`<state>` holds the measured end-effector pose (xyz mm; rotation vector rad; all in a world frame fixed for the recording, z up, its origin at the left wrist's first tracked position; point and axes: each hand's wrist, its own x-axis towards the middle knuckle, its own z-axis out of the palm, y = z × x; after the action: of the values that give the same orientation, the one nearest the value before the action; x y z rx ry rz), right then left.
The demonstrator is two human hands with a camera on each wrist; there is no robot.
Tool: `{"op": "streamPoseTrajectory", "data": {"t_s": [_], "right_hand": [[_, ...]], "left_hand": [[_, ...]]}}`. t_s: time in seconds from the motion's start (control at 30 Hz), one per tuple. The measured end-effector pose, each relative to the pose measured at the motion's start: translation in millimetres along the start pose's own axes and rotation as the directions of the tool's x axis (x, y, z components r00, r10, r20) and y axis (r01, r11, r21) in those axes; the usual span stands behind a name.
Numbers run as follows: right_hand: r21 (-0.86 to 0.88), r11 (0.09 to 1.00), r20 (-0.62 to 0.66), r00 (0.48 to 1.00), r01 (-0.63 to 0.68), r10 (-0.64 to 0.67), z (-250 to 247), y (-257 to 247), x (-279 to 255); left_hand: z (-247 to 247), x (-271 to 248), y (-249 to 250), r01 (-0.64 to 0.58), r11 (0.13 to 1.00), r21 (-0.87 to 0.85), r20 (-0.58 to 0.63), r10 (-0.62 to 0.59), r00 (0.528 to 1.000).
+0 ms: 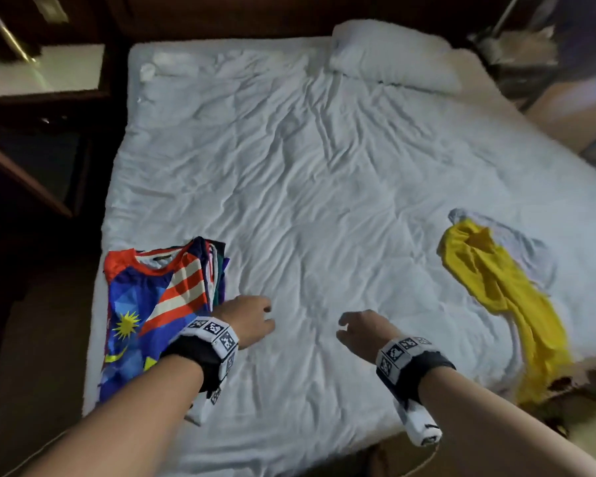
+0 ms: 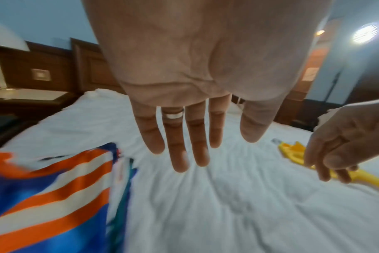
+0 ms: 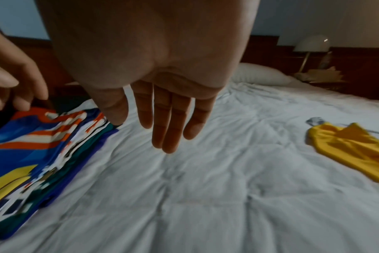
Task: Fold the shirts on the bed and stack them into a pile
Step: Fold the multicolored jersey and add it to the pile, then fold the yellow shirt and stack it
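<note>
Yellow shirt (image 1: 499, 297): crumpled, unfolded, lying at the right side of the bed (image 1: 324, 173), partly over a pale garment (image 1: 527, 249), well apart from both hands. Judged light, soft, limp, possibly slick; likely to sag and bunch if lifted by one point. Best taken at the shoulders or collar seam, one hand to each side. Pile (image 1: 159, 304): folded, flag-print shirt on top, at the left edge of the bed. Left hand (image 1: 245, 321): just beside the pile, fingers (image 2: 177, 145) extended and slightly spread, empty, no clear contact with anything. Right hand (image 1: 362, 333): above bare bedding, fingers (image 3: 169, 123) loosely straight, empty, touching nothing.
</note>
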<state>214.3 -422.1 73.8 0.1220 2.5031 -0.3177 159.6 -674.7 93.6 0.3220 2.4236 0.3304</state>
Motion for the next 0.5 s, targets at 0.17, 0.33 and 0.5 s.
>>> {"op": "streamPoseTrajectory", "data": {"t_s": [0.17,0.33,0.5], "right_hand": [[0.090,0.996,-0.079,0.997,-0.021,0.028,-35.7,110.3,-53.3],[0.136,0.988,-0.126,0.988,-0.072,0.090,-52.9,215.7,-93.7],[0.225,0.964,-0.141,0.974,-0.142,0.176,-64.5,299.2,-119.3]], "left_hand": [[-0.2,4.2,154.8,-0.146,0.989,0.034,-0.021,0.146,0.989],[20.9,7.3,272.7,-0.233,0.972,0.033,0.027,0.232,0.972],[38.3,16.4,350.5,-0.319,0.947,0.030,0.070,0.316,0.946]]}}
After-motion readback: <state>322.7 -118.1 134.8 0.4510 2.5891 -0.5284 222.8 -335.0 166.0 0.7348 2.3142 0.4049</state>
